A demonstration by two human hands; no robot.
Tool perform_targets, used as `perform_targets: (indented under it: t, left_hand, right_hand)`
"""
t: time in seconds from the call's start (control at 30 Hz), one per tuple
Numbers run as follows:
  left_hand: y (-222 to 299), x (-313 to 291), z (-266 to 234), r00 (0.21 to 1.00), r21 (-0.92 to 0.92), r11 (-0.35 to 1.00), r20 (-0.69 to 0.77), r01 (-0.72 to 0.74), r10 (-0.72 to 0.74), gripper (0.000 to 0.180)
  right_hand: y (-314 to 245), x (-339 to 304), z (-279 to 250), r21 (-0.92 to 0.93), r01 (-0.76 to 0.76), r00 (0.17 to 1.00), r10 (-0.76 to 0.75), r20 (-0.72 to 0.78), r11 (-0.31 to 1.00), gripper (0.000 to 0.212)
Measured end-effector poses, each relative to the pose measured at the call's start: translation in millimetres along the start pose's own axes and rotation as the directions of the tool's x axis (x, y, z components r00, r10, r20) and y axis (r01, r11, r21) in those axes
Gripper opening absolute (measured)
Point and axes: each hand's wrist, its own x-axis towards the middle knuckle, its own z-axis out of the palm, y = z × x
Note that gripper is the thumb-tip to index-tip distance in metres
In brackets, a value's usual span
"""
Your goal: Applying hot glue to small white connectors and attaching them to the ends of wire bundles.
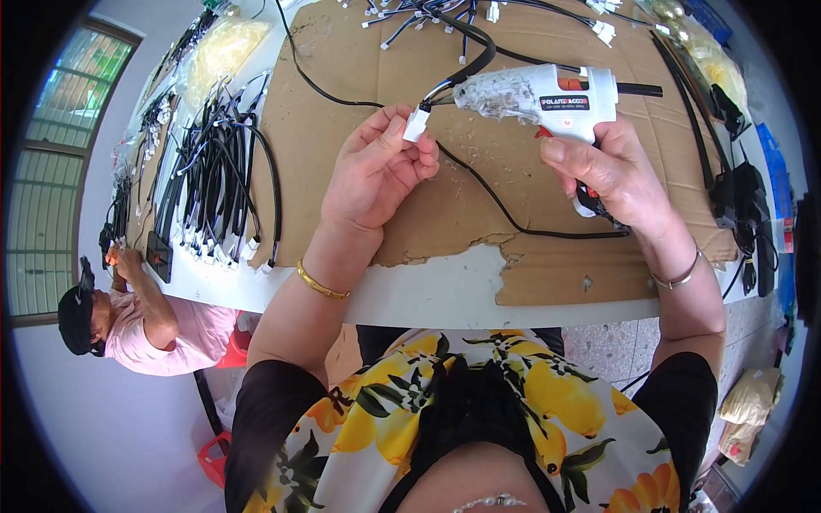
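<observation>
Now, the left hand [376, 162] has a small white plug connector [416, 126] pinched between thumb and fingers, held up above the brown cardboard sheet [321, 171]. Out of the connector's upper end run the thin wires of a black-sheathed cable [479, 61], curving away toward the far side. And across from it, the right hand [620, 175] is wrapped around the grip of a white hot glue gun [581, 111], thumb near the red trigger [543, 132]! Its nozzle, coated in clear, stringy residue, points left, right up by the wire end of that connector; whether the tip touches, I can't tell. A black glue stick [641, 89] pokes out the back, and a black cord [547, 232] sweeps over the cardboard below.

Over on the left, a thick bundle of black cables [214, 171] with white ends lies on the white table [419, 299]. Beyond it, a co-worker in a pink shirt [184, 338] and black cap [79, 321] sits with hands raised at the table's edge.
</observation>
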Motion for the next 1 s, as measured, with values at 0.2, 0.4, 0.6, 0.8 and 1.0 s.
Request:
perform_targets:
  t: [0.2,0.4,0.6,0.8,1.0]
  left_hand:
    - [1.1,0.7,2.4,1.0,0.004,1.0,-0.012,0.008,-0.008,0.015]
    - [1.5,1.8,-0.9,0.999,0.069,0.997,-0.019,-0.03,0.032,0.018]
    - [1.9,3.1,1.0,0.964,0.166,0.974,-0.192,-0.153,0.184,0.015]
    - [4.6,3.0,3.0,0.958,0.202,0.956,-0.152,-0.212,0.244,0.018]
    - [10.4,0.5,12.1,0.9,0.274,0.88,-0.094,-0.388,0.426,0.02]
  right_hand:
    - [1.3,1.1,-4.2,0.001,0.017,1.0,-0.017,0.025,1.0,0.021]
    - [3.5,2.2,-8.7,0.031,0.016,0.999,-0.017,0.037,0.999,0.023]
    - [9.4,6.6,-12.9,0.071,0.06,0.995,-0.065,0.079,0.996,0.028]
    - [10.1,8.1,-13.6,0.156,0.121,0.99,-0.13,0.049,0.98,0.044]
    - [3.4,8.5,-12.5,0.302,0.159,0.977,-0.193,0.088,0.94,0.055]
